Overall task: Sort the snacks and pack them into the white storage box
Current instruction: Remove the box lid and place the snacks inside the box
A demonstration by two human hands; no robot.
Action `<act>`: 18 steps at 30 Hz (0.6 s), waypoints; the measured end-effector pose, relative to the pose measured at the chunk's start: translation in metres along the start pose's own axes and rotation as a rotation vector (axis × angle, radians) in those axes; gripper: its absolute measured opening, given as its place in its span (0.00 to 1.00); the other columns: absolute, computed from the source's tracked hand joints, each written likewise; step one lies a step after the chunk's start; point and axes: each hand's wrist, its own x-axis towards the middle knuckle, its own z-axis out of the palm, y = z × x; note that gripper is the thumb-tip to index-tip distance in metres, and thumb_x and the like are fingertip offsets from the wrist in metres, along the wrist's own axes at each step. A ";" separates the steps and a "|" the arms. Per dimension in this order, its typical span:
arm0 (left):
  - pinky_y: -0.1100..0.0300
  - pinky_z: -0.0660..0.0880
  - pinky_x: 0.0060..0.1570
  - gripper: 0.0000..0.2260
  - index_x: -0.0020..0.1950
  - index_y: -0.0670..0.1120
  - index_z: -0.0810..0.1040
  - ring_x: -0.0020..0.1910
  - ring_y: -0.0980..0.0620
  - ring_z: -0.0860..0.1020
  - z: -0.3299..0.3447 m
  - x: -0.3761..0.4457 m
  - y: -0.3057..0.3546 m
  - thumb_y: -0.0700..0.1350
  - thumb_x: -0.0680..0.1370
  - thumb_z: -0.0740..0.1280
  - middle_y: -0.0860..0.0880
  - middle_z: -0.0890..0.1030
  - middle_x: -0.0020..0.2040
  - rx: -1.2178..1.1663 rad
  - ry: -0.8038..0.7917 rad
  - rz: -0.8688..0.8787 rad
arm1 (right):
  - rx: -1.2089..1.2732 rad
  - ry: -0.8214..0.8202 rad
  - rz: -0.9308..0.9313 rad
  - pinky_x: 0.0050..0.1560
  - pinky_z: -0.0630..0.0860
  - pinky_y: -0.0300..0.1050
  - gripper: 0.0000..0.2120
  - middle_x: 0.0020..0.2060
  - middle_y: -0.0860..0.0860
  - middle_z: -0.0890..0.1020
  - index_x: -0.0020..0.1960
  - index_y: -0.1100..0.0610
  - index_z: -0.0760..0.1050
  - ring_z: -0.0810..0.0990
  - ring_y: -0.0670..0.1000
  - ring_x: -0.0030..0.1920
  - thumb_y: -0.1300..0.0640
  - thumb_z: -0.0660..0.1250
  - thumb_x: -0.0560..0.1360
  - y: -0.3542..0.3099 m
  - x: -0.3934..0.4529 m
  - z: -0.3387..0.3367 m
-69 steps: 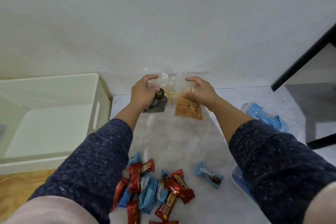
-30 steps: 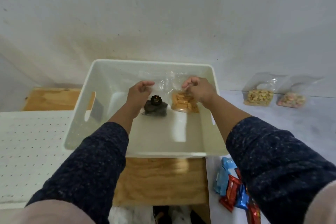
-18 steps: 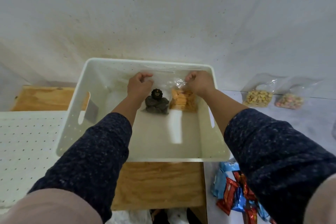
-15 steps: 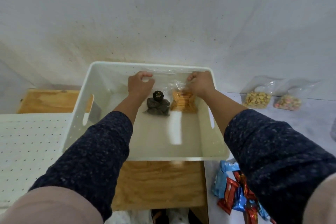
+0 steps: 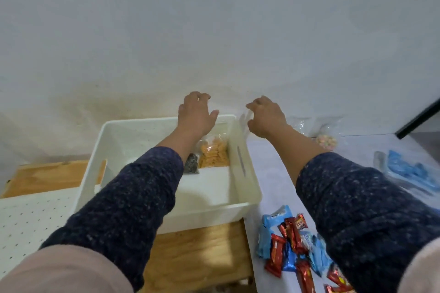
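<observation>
Here, my left hand (image 5: 195,114) is raised over the far rim of the white plastic storage box (image 5: 247,188), its fingers loosely spread and holding nothing. My right hand (image 5: 266,115) reaches past the box's right wall toward the wall behind the table, fingers likewise relaxed and parted, touching nothing I can make out; a bit of clear film shows just beside its fingertips, though I cannot tell whether they meet. Inside the box, against the far right corner, leans a clear bag of orange cracker sticks (image 5: 214,153), and just left of it, partly hidden by my forearm, a clear bag of dark round sweets (image 5: 192,164). The box rests on a light wooden board (image 5: 202,252), beside a white perforated panel (image 5: 28,219). On the pale grey tabletop (image 5: 273,173) to the right, a heap of red and blue wrapped snack bars (image 5: 292,242) lies near me, a clear bag of pastel-coloured candies (image 5: 326,141) stands by the wall, and a clear pouch of blue wrapped pieces (image 5: 409,171) lies at the far right.
</observation>
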 end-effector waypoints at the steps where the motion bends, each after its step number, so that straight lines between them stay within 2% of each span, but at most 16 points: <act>1: 0.50 0.62 0.69 0.23 0.72 0.46 0.65 0.71 0.45 0.62 0.003 0.000 0.014 0.53 0.79 0.61 0.44 0.64 0.71 0.022 -0.006 0.037 | -0.010 0.003 0.015 0.73 0.57 0.51 0.25 0.72 0.54 0.65 0.73 0.54 0.63 0.58 0.53 0.74 0.57 0.60 0.76 0.011 -0.006 -0.003; 9: 0.52 0.63 0.66 0.22 0.70 0.44 0.67 0.69 0.45 0.64 0.062 0.000 0.112 0.54 0.79 0.61 0.44 0.68 0.67 0.117 -0.041 0.236 | 0.039 -0.011 0.180 0.73 0.59 0.50 0.25 0.72 0.55 0.62 0.72 0.54 0.63 0.60 0.55 0.73 0.58 0.61 0.76 0.128 -0.044 -0.008; 18: 0.53 0.64 0.66 0.23 0.70 0.42 0.67 0.69 0.45 0.65 0.172 0.008 0.181 0.53 0.79 0.62 0.43 0.67 0.68 0.077 -0.179 0.081 | 0.180 -0.162 0.249 0.68 0.66 0.51 0.24 0.71 0.55 0.63 0.72 0.52 0.65 0.64 0.56 0.71 0.54 0.62 0.76 0.262 -0.033 0.032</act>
